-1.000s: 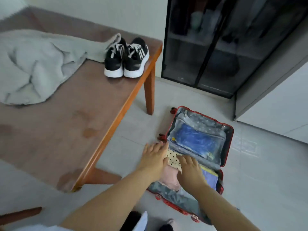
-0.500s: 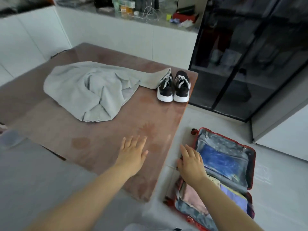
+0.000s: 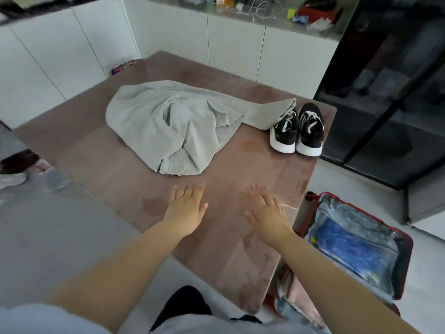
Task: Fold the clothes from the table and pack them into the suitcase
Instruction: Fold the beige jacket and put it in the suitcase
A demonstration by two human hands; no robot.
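Observation:
A crumpled light grey garment [image 3: 173,126] lies in a heap on the brown table [image 3: 101,150], one long part stretching right toward a pair of black sneakers [image 3: 297,130]. My left hand [image 3: 186,207] and my right hand [image 3: 267,213] hover over the near part of the table with fingers spread, holding nothing, well short of the garment. On the floor to the right lies the open red suitcase [image 3: 407,259]; a blue item shows under its clear pocket and pink cloth in the near half, partly hidden by my right arm.
White cabinets run along the back under a cluttered counter [image 3: 265,10]. A dark glass-door cabinet [image 3: 390,92] stands at the right behind the suitcase. Shoes and small items [image 3: 21,169] lie on the floor at the left.
Both hands left the suitcase and rose over the table. My view lifted from the suitcase toward the grey garment.

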